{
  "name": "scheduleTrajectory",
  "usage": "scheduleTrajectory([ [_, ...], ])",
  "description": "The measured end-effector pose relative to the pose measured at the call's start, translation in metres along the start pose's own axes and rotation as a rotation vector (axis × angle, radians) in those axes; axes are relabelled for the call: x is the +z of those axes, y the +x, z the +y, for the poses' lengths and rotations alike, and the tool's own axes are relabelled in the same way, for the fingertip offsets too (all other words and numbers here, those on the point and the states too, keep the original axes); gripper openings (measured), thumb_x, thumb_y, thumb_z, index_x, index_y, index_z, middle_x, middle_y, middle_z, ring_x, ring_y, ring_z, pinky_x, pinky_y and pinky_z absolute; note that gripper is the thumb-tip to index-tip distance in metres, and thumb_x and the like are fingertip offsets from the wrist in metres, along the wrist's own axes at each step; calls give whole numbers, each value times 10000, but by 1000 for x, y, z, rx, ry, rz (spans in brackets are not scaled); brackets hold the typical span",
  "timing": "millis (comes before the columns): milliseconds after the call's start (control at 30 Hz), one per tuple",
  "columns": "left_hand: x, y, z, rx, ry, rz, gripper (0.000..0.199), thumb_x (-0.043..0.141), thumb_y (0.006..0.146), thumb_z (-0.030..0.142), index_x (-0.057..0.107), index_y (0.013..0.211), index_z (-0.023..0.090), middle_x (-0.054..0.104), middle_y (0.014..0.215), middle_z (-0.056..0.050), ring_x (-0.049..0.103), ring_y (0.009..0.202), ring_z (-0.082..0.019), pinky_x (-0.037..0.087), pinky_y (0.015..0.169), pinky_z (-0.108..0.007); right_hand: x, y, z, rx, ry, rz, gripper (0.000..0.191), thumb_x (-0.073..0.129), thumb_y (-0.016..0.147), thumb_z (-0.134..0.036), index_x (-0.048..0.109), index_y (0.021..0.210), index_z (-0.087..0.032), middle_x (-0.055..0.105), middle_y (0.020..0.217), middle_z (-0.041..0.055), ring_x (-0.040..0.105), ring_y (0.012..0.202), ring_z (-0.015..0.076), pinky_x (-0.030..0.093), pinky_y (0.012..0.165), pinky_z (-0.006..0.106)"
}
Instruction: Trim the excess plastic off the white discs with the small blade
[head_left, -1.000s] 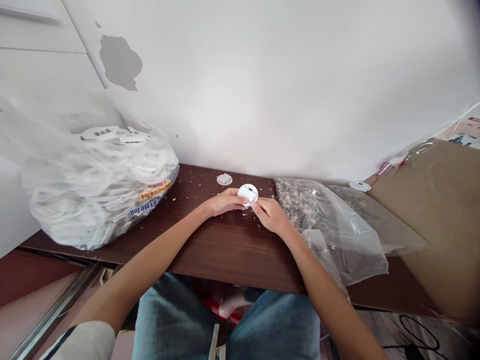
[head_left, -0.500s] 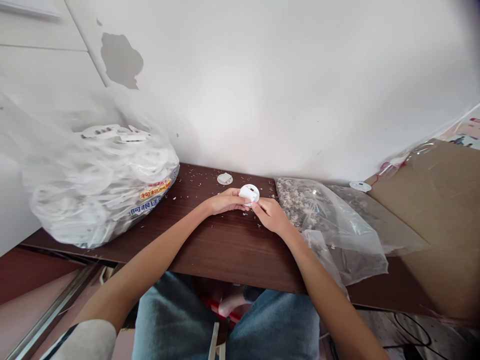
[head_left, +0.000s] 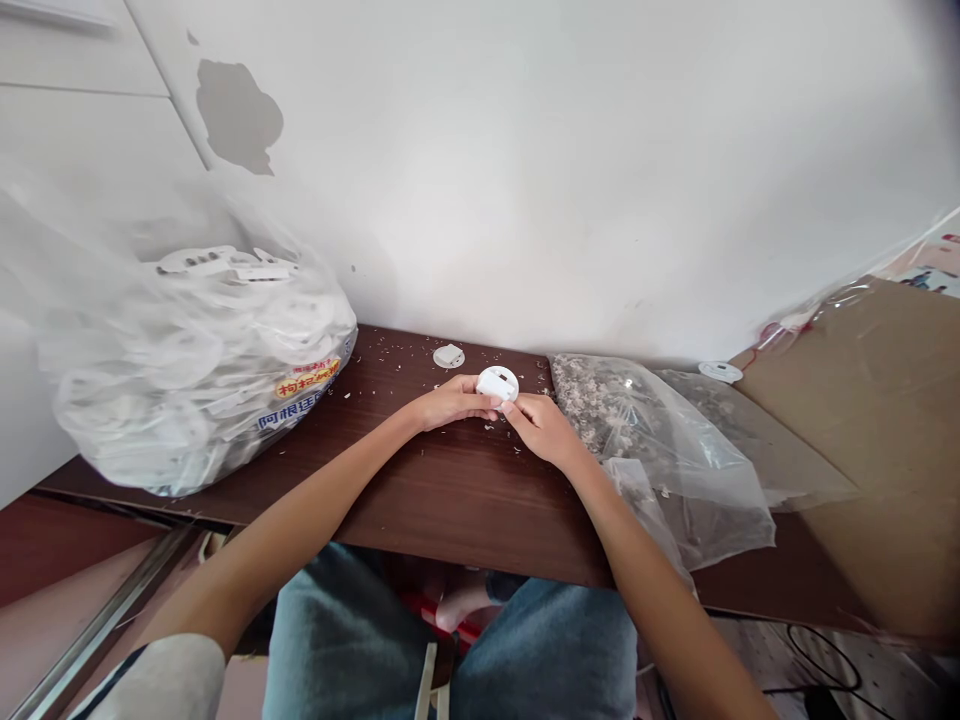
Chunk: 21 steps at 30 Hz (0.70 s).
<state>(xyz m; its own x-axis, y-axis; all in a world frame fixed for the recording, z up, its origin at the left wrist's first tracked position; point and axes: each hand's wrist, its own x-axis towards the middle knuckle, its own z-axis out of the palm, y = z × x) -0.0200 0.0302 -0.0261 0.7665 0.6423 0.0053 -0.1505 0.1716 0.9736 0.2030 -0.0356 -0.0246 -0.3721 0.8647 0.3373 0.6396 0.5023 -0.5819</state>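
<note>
A round white plastic piece [head_left: 498,384] with a raised block and a small dark slot is held up above the brown table. My left hand [head_left: 451,402] grips it at its left and lower edge, thumb across the front. My right hand [head_left: 537,424] pinches its lower right edge between thumb and fingers. Behind them a similar round white piece [head_left: 449,356] lies flat on the table [head_left: 465,500]. Small white scraps are scattered around it and under my hands.
A large clear bag [head_left: 202,390] full of white pieces stands at the left. On the right lie clear bags [head_left: 645,430] with small greyish bits, another round white piece [head_left: 721,371] and a cardboard box [head_left: 885,430]. A white wall rises behind.
The held white piece has tilted slightly, so its face shows a little differently. Both hands keep their grip in nearly the same place.
</note>
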Motion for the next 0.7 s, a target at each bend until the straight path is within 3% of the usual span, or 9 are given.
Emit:
scheduleTrajectory([
  [233, 9, -4, 7, 100, 251, 50, 423, 861, 865, 426, 738, 1118, 109, 752, 973, -79, 691, 863, -164, 551, 891, -319, -4, 2, 0, 121, 4, -45, 514, 427, 1103, -535, 611, 775, -184, 646, 758, 42, 549, 687, 177, 361, 659, 310],
  [400, 10, -5, 4, 141, 315, 74, 372, 858, 857, 383, 732, 1058, 96, 742, 929, -73, 679, 858, -166, 540, 877, -309, -6, 2, -2, 149, -21, -80, 462, 458, 1100, -505, 655, 831, -185, 699, 857, 54, 595, 746, 188, 388, 709, 315],
  [567, 11, -3, 1, 143, 266, 99, 346, 835, 880, 374, 739, 1068, 100, 762, 919, -82, 709, 877, -185, 554, 900, -327, -4, 3, 0, 175, 100, -77, 494, 424, 1107, -556, 682, 900, -189, 673, 842, 35, 574, 746, 183, 381, 704, 305],
  [700, 8, 1, -4, 135, 103, 73, 394, 853, 863, 357, 749, 1137, 94, 784, 1044, -130, 741, 924, -212, 575, 925, -368, -2, 3, 5, 134, 262, -59, 540, 385, 1109, -601, 617, 857, -183, 623, 817, 20, 530, 738, 171, 368, 690, 294],
])
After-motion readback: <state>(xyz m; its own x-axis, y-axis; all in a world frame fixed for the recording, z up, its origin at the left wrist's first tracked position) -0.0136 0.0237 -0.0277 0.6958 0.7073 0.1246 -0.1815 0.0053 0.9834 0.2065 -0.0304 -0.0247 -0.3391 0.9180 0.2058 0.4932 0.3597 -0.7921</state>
